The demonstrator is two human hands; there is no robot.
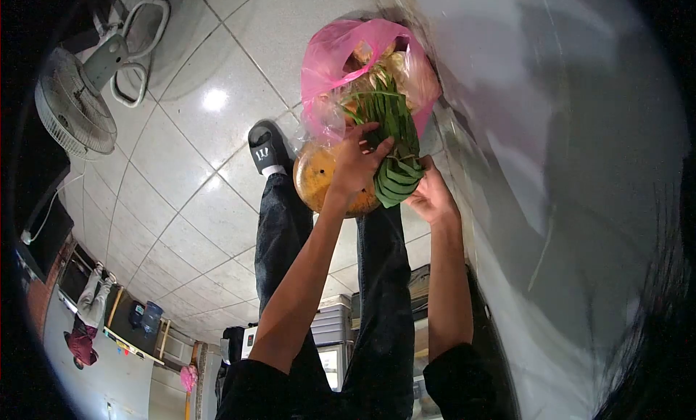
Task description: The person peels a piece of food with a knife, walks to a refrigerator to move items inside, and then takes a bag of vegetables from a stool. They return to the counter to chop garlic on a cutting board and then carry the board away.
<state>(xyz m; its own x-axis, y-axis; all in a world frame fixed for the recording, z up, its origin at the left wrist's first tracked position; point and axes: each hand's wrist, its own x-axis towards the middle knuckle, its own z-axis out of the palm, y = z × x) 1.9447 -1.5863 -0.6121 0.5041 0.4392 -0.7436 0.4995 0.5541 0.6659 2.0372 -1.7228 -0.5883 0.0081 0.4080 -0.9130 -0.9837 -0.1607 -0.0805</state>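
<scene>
A bundle of long green leaves (395, 148), folded over in layers at its near end, is held between my two hands. My left hand (357, 159) is closed on its left side, with the thumb and fingers against the leaves. On the right, my right hand (433, 191) grips the near end from below, its fingers partly hidden behind the leaves. The bundle's far end overlaps an open pink plastic bag (326, 61), which holds yellowish-brown things I cannot make out. Under my left hand is a round orange-brown object (313, 179) with dark spots, partly covered by clear plastic.
A pale wall (500, 151) rises close on the right. My feet and legs stand on a tiled floor (196, 130). A fan (76, 104) is at the upper left. Far off at the lower left, a person (87, 318) is beside a dark table (134, 322). Grey drawers (332, 324) are behind my legs.
</scene>
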